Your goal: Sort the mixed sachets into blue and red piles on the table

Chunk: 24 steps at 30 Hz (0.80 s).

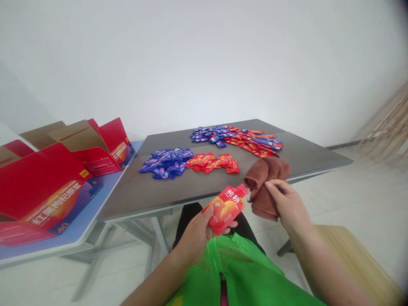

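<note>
We see one red pouch [226, 209] in the left hand [199, 227], held above the lap just in front of the near edge of the dark tabletop [140, 197]. It looks flat and roughly rectangular, and we notice that it narrows at the upper right into a short red neck, so the whole pouch lies tilted from lower left to upper right. On its face we make out large white characters near the neck and, below them, rounded fruit in orange and yellow that glows against the red; the smaller print is too fine for us to read. The left thumb presses on the near side while the fingers support it from beneath. The right hand [288, 202] pinches a folded brown cloth [263, 182] between thumb and fingers, so the two hands are apart, each closed on its own item. The pouch's neck points at the cloth and comes very close to it, though we cannot tell whether they touch. Behind the hands we find a heap of blue pouches [167, 162] beside a smaller heap of red pouches [207, 162], and farther back a mixed pile [245, 141] of blue and red. To the left we see open red boxes [41, 178] with tan insides, standing on a pale blue tabletop [106, 191].
</note>
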Motion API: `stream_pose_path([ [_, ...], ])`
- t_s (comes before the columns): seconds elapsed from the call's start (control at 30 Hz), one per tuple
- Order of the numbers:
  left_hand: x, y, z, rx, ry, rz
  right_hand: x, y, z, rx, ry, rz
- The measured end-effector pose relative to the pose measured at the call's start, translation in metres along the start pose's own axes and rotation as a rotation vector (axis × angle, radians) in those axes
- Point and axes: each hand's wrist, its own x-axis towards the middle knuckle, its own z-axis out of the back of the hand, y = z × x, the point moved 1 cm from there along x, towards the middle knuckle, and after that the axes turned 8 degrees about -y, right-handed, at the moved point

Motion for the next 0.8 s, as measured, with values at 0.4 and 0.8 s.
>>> stream_pose_path([
  [0.4, 0.021, 0.035, -0.001, 0.027, -0.004, -0.234, -0.09, 0.028, -0.047, -0.288, 0.263, 0.753],
  [0.8, 0.023, 0.021, -0.012, 0.226, -0.169, -0.42, -0.053, 0.002, -0.046, 0.282, 0.294, -0.08],
])
